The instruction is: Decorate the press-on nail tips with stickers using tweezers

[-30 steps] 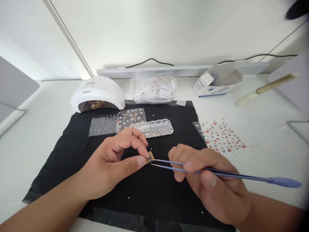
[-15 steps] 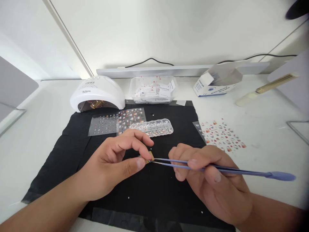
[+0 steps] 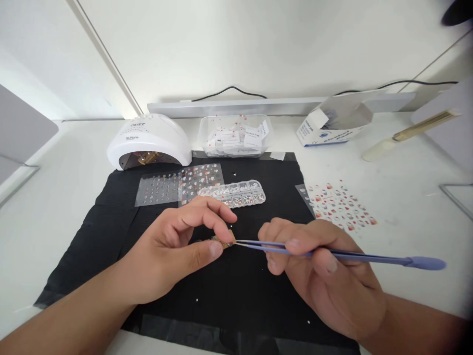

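At the centre of the frame a small tan nail tip [image 3: 228, 239] is pinched by the left hand [image 3: 177, 256] over the black mat [image 3: 111, 231], met by purple tweezers [image 3: 332, 254] squeezed in the right hand [image 3: 328, 281], while gems are held in the clear compartment box [image 3: 236, 192] above.

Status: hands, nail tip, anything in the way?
Left hand pinches nail tip. Right hand holds tweezers, tips at it. Nothing between them.

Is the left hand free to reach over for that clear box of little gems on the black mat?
Probably not right now: the left hand is pinching a small nail tip. The gem box lies just beyond its fingers with nothing between.
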A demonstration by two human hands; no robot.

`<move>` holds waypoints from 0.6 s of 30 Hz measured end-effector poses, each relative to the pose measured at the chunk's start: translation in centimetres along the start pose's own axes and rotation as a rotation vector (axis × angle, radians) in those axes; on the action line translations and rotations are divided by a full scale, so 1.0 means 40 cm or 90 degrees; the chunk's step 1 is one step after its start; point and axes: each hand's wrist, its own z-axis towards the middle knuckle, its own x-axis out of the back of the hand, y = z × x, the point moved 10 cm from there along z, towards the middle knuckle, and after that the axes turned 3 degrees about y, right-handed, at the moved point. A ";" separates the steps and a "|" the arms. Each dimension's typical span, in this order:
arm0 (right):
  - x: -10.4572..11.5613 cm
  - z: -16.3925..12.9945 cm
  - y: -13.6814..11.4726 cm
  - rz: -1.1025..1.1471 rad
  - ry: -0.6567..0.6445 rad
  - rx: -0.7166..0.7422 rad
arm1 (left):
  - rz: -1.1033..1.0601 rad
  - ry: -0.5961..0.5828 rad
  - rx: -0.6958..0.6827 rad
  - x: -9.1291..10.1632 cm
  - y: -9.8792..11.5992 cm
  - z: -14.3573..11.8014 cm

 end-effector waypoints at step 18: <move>-0.002 0.005 -0.009 -0.004 0.015 0.007 | 0.033 0.012 0.002 0.001 0.002 -0.003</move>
